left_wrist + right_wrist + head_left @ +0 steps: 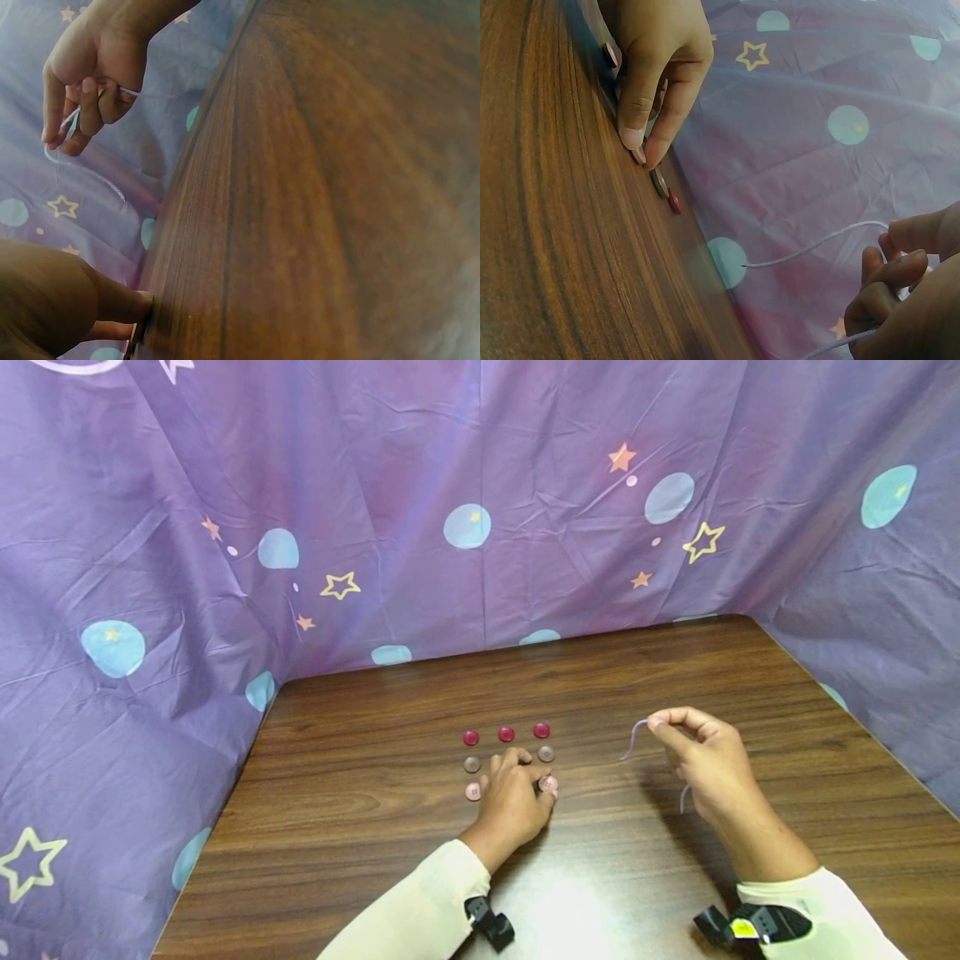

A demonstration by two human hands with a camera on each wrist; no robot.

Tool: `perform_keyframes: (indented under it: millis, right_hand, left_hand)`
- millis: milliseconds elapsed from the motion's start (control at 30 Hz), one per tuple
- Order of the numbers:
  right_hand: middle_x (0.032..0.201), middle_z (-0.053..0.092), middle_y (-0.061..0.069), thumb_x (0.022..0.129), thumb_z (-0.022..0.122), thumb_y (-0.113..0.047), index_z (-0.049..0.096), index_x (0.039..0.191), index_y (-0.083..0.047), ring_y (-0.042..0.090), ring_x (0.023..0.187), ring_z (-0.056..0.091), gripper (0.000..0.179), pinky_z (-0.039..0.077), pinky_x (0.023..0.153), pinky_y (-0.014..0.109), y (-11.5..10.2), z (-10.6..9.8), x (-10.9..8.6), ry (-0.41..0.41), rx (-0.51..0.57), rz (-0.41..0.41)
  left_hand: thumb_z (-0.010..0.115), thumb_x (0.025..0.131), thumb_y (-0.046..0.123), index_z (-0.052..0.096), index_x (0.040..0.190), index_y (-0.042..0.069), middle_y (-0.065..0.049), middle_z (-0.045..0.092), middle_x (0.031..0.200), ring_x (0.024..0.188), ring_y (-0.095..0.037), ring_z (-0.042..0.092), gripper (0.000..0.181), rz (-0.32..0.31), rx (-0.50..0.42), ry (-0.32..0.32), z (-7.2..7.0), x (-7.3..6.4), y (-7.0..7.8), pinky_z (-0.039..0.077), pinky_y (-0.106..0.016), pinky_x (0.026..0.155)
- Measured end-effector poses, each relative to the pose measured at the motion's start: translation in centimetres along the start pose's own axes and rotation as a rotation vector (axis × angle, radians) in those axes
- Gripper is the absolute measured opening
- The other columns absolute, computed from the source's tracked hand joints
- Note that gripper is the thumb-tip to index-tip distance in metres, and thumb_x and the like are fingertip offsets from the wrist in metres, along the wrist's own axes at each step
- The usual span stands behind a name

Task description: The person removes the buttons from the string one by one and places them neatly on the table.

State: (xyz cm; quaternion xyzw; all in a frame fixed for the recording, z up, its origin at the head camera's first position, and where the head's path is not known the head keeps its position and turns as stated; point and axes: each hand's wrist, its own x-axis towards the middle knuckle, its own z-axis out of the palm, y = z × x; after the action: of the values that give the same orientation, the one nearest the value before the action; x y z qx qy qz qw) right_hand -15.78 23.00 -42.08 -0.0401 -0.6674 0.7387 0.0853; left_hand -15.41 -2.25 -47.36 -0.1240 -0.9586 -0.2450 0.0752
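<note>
My left hand is low over the table, its thumb and index finger pinching the edges of a pink button. That same pink button shows between the fingertips in the right wrist view. Three dark red buttons form the far row. Closer in lie a grey-brown button on the left and another grey-brown button on the right. A second pink button lies left of the left hand, which hides the middle of the group. Raised at the right, my right hand pinches a thin lilac cord; its short end hangs free.
The brown wood-grain table reaches back to a purple curtain with stars and blue dots. Further curtain hangs along the left and right sides. Each wrist wears a black strap with a small camera.
</note>
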Motion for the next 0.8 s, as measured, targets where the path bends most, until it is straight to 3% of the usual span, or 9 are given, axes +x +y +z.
perform_keyframes:
  millis: [467, 800]
  right_hand:
    - [0.062, 0.054, -0.013, 0.103, 0.072, -0.004, 0.078, 0.085, -0.023, 0.002, 0.050, 0.039, 0.027, 0.029, 0.043, 0.024, -0.04, -0.06, 0.00, 0.007, -0.007, -0.001]
    - [0.062, 0.051, -0.013, 0.104, 0.071, -0.006, 0.078, 0.087, -0.023, 0.002, 0.050, 0.038, 0.025, 0.028, 0.042, 0.026, -0.05, -0.19, -0.04, -0.015, -0.014, 0.002]
  left_hand:
    - [0.087, 0.091, 0.035, 0.087, 0.115, 0.027, -0.005, 0.070, 0.129, 0.118, -0.029, 0.061, 0.025, -0.012, 0.027, 0.002, -0.03, 0.13, 0.46, 0.049, -0.046, 0.089]
    - [0.087, 0.091, 0.036, 0.087, 0.113, 0.029, -0.005, 0.072, 0.126, 0.114, -0.028, 0.061, 0.023, 0.015, 0.017, 0.030, 0.22, 0.16, 0.28, 0.048, -0.047, 0.090]
